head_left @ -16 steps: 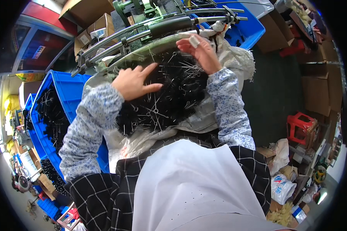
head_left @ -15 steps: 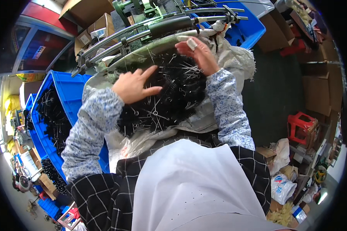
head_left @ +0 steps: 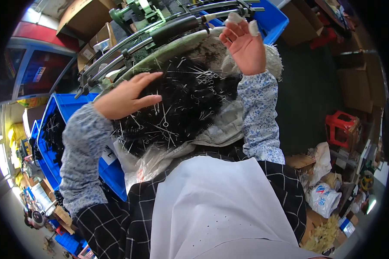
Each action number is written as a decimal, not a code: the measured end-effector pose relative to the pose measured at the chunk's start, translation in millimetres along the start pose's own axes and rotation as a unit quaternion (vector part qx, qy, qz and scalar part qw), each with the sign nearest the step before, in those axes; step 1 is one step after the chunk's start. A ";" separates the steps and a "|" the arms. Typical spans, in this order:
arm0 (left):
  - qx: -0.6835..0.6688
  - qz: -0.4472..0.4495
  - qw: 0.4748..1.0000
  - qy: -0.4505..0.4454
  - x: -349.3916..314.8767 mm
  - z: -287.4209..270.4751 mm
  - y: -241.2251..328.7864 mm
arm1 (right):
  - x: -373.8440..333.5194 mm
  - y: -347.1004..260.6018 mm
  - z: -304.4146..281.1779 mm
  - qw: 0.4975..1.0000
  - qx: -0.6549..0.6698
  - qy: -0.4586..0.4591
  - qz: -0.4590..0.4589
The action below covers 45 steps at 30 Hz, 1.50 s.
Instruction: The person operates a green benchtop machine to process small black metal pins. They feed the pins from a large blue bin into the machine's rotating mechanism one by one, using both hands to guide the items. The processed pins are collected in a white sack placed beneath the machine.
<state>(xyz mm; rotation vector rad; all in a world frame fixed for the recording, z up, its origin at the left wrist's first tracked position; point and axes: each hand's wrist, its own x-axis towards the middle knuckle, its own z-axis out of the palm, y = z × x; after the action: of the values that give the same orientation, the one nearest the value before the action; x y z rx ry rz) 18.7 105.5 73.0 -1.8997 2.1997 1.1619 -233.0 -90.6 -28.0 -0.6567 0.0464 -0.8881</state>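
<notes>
The whole view has shifted slightly in half a second and the hands have drawn apart: on my remote feed, the right hand (head_left: 247, 49) hangs raised past the heap's far right edge, palm bared, while the left hand (head_left: 126, 96) has eased back toward its left side. Right fingers curl loosely, thumb apart, white wraps (head_left: 253, 28) on the thumb and a fingertip, nothing in the palm; left fingers lie close together, thumb spread below, clamped on nothing I can see, though I cannot tell whether they touch bristle. I read that as a lull in handling, the work lying loose. Below, a whitish woven sack (head_left: 230, 119) carries the dark heap of black-bristled wire brushes (head_left: 183, 101), looped handles crisscrossed, right before the wearer. Around it I see a dark green floor (head_left: 304, 93), cardboard boxes (head_left: 353, 86) at right, a blue plastic bin (head_left: 71, 100) at left, a green machine (head_left: 145, 9) up top, a red stool (head_left: 342, 134) and a black roller (head_left: 175, 29).
</notes>
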 end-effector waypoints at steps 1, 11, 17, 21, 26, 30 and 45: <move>-0.016 0.013 1.000 0.001 0.1 -14.3 10.9 | -2.5 -6.6 3.9 1.000 0.026 -0.002 -0.008; -0.063 0.197 0.978 0.039 72.0 -5.8 100.2 | 12.5 -10.8 85.6 0.938 0.261 -0.228 -0.027; -0.152 0.218 0.959 -0.099 84.8 8.7 93.1 | 3.1 -28.7 132.5 0.967 0.136 -0.217 0.009; -0.062 0.246 0.965 -0.066 59.9 19.4 73.9 | -5.3 -41.1 120.0 0.954 0.141 -0.266 -0.007; -0.062 0.287 0.949 0.116 -7.2 7.3 53.1 | -30.8 -10.7 68.0 0.897 -0.430 -0.099 -0.019; -0.149 0.145 0.955 0.211 -102.5 -18.8 20.9 | -62.8 31.0 73.5 0.785 -0.583 -0.148 0.147; -0.120 -0.282 0.527 0.793 -366.7 237.0 53.8 | -30.3 12.8 80.3 0.646 -0.644 -0.163 0.376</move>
<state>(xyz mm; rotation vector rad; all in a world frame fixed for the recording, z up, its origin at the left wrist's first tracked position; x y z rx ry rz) -35.8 541.3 97.1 -4.0416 0.7903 -1.0102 -219.3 -21.5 22.7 -1.9494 0.6367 0.2699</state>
